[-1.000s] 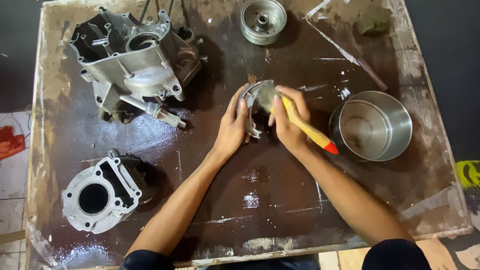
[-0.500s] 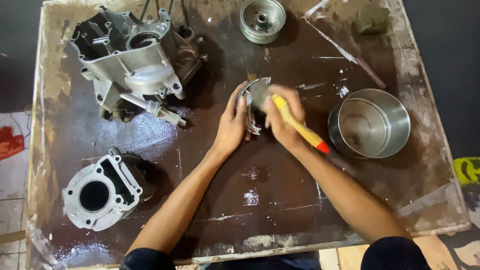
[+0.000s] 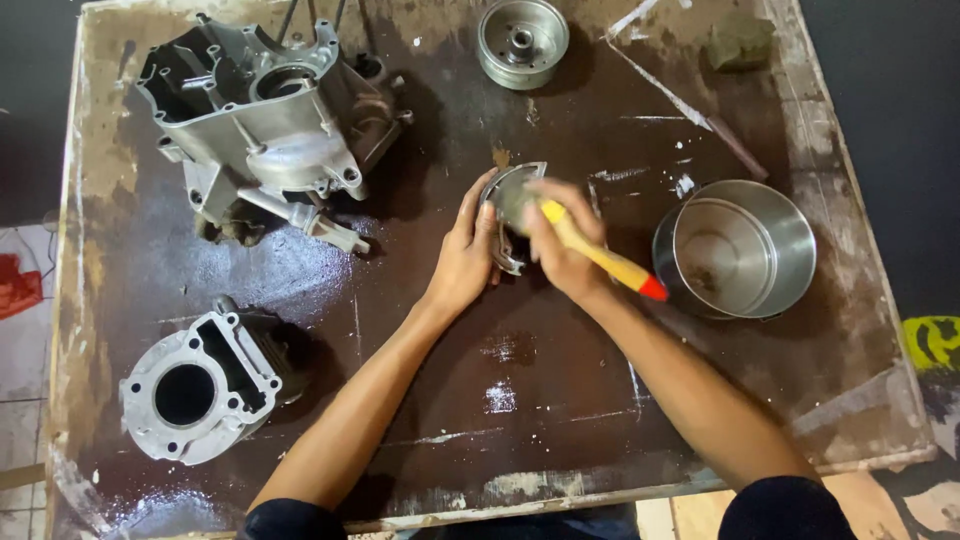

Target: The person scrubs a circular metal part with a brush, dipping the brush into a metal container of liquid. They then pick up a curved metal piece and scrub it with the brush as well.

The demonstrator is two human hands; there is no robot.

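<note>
Gripping a small curved metal part (image 3: 508,200) just left of the steel pot (image 3: 742,250), the left hand (image 3: 466,252) curls its fingers round the part's near edge and props it up on the wet, dark table (image 3: 560,400). The right hand (image 3: 560,245), between the part and the pot, is closed on a yellow-handled brush (image 3: 598,252) with a red tip; its head seems pressed against the part, though motion blur hides the bristles. Well left of the pot sit a large engine crankcase (image 3: 265,110) and, nearer the person, a cylinder block (image 3: 195,390). A round flywheel (image 3: 522,40) lies beyond the pot, toward the far edge.
</note>
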